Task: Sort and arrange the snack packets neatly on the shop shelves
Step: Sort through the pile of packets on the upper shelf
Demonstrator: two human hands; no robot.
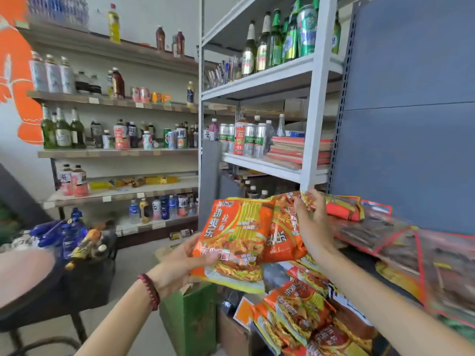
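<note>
My left hand (180, 263) grips the lower left edge of a large orange noodle packet (236, 237) held up in front of me. A second orange packet (285, 227) sits just behind it to the right, and my right hand (313, 222) pinches its top edge near the shelf. Below them lies a loose pile of more orange noodle packets (303, 312). On the dark shelf (365, 263) to the right lie several clear red-edged snack packets (401, 240) and one small orange packet (341, 208).
A white metal rack (312, 98) with beer bottles, cans and notebooks stands straight ahead. Wooden wall shelves (115, 152) full of drink bottles run along the left. A green box (192, 317) stands below my hands; a dark cart (84, 265) with bottles is at left.
</note>
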